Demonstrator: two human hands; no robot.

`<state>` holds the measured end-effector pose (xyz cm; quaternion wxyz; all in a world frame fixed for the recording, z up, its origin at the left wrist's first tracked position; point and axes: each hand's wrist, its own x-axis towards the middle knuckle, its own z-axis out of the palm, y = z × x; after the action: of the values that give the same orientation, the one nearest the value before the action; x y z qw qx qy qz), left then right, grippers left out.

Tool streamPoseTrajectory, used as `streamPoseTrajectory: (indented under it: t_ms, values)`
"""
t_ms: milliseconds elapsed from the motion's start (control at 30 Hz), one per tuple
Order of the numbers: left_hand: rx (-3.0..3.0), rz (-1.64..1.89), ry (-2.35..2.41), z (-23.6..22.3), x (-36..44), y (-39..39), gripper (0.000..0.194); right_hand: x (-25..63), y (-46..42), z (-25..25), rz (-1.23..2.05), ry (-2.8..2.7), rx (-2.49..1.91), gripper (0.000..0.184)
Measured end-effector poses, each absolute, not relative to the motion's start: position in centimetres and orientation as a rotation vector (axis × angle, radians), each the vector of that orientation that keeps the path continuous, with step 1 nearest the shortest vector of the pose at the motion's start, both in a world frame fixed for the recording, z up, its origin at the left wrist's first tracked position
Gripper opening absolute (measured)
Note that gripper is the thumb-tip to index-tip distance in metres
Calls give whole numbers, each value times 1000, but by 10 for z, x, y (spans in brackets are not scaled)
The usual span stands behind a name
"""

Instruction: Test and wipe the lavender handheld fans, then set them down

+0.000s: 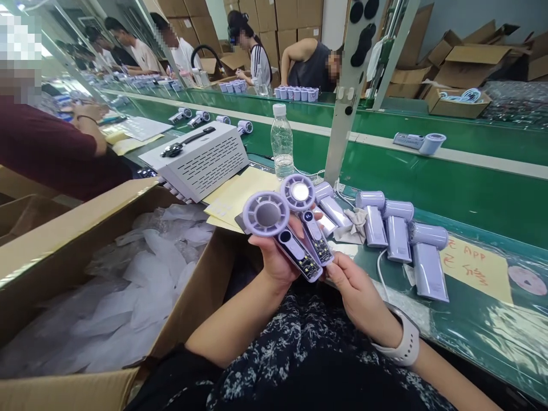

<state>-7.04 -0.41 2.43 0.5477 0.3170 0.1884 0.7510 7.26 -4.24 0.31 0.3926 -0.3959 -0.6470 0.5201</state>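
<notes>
My left hand (pixel 276 257) is closed around two lavender handheld fans side by side. The nearer fan (pixel 266 214) has a round ribbed head, and its handle shows a bare circuit board near the bottom. Just behind it, the second fan (pixel 298 192) has a bright disc in its head, a small lit display and a similar exposed board. My right hand (pixel 349 279), with a watch on the wrist, pinches at the lower end of the second fan's handle; its fingertips are partly hidden. To the right, several lavender fans (pixel 398 237) lie in a row on the bench.
An open carton (pixel 184 297) of thin plastic bags stands at left. Behind it sit a grey metal box (pixel 209 162) and a water bottle (pixel 281 142). A post (pixel 342 114) rises from the green conveyor (pixel 479 177), where another fan (pixel 419 142) lies. Other people work along the line.
</notes>
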Motion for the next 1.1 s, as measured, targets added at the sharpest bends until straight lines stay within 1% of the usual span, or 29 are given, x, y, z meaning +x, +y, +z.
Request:
streamPoseTrajectory:
  t_ms: [67,200,333,400,433,567,667,700,767,833,867,967,1000,1033,1100]
  values:
    - [656,1851,473,25,-77,2,68,74,-31,4,1116,-1799,-999,31]
    - [559,1959,569,28,-95,10,61,81,5,2,528,-2100,-1184,24]
    - [641,1762,605,28,-101,3,68,96,34,-10,39,-2232,-1415,18]
    - [666,1645,593,27,-99,-3,70,102,40,-18,-118,-2227,-1477,22]
    - [668,1604,584,26,-96,-5,70,105,42,-22,-126,-2200,-1481,24]
    - [660,1482,525,24,-88,-10,71,111,44,-24,7,-2030,-1395,20]
    - [678,1382,448,22,-83,-14,69,112,36,-6,59,-1848,-1333,19]
    - [683,1338,423,20,-81,-15,69,112,32,2,143,-1768,-1264,17]
    - [690,1223,381,17,-75,-19,72,110,24,19,465,-1626,-1050,10]
    - [704,1096,350,12,-69,-23,75,110,17,33,898,-1524,-842,6]
    - [711,1037,337,10,-66,-25,77,112,14,38,1112,-1493,-787,16]
    - [734,921,313,3,-61,-28,80,119,11,45,1669,-1400,-746,60]
    - [738,900,308,1,-60,-29,80,121,11,47,1796,-1394,-756,67]
    - [740,890,304,0,-60,-29,80,121,10,47,1875,-1394,-775,67]
    - [734,897,303,-3,-60,-29,80,116,7,48,1883,-1383,-834,59]
